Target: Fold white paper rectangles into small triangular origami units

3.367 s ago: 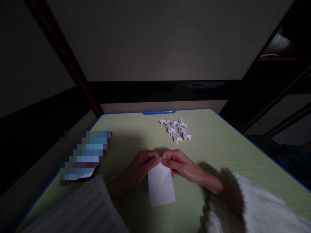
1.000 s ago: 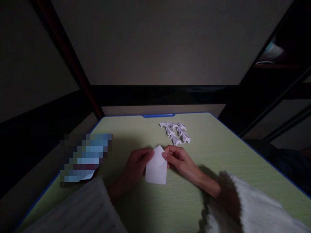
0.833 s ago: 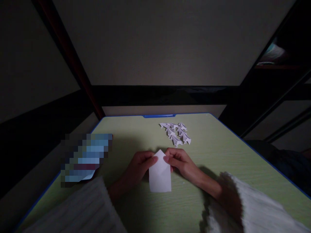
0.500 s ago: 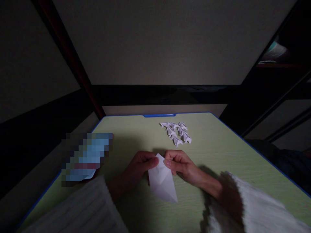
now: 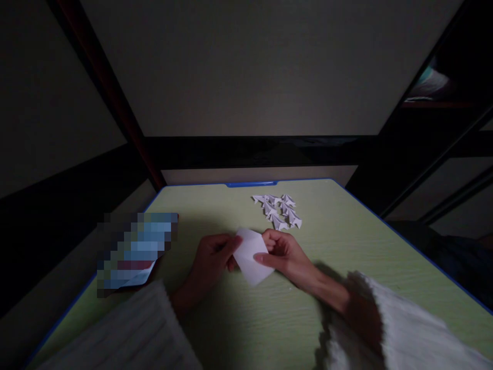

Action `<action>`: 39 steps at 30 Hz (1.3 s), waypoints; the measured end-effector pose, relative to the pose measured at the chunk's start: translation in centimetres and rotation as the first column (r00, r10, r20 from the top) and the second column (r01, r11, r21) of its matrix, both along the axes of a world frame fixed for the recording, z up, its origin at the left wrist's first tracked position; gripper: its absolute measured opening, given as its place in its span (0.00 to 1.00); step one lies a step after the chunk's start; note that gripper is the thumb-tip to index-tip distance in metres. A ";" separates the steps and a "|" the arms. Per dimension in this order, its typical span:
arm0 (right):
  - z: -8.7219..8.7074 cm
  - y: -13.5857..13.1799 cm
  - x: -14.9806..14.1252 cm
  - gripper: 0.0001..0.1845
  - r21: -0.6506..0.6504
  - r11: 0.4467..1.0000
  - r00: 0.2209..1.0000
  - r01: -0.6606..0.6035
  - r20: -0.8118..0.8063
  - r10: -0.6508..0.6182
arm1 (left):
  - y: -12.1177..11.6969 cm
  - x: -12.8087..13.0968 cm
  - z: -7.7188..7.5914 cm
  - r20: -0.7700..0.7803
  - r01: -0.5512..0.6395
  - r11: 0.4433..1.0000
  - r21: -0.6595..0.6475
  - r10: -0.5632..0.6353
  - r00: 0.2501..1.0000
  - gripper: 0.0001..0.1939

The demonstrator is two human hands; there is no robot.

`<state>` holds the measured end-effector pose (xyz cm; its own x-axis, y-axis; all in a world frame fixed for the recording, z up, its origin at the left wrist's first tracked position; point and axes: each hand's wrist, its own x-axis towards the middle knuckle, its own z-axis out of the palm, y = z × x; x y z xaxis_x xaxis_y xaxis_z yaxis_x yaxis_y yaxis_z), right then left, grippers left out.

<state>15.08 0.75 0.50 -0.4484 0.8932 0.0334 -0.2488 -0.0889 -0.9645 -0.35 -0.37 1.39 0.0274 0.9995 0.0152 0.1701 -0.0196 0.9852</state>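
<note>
Paper (image 5: 251, 264): swung askew from upright — apparently being reoriented, well inside table's far edge (image 5: 304, 180)
Left hand (image 5: 211, 257): fingers pinching paper
Right hand (image 5: 290, 256): grasping its right side
Folded pieces (image 5: 278, 223): beyond paper

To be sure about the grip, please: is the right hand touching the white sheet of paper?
Touching. The head view shows it: the thumb of the right hand lies on the face of the white sheet.

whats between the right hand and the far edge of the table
Several small folded paper pieces lie between the right hand and the table's far edge; the head view shows this.
</note>
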 end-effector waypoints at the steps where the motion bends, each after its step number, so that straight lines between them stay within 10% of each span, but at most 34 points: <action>1: -0.1 0.1 0.0 0.14 0.010 0.998 0.998 0.065 -0.013 -0.065 | 0.1 0.0 -0.1 0.005 0.028 1.000 0.001 -0.028 1.000 0.18; 6: -0.4 0.6 0.4 0.11 0.041 0.954 0.955 0.297 -0.040 -0.295 | 0.4 -0.1 -0.6 0.052 0.206 0.978 -0.045 -0.203 0.978 0.13; 21: -0.4 0.5 -0.1 0.23 -0.001 0.993 0.992 0.122 0.012 -0.122 | 0.6 0.0 -0.3 0.141 -0.165 0.986 -0.011 0.165 0.976 0.05; 39: -0.5 0.5 0.3 0.07 0.056 0.983 0.985 0.174 -0.008 -0.174 | 0.3 -0.2 -1.0 0.214 0.001 1.000 -0.023 0.004 0.977 0.07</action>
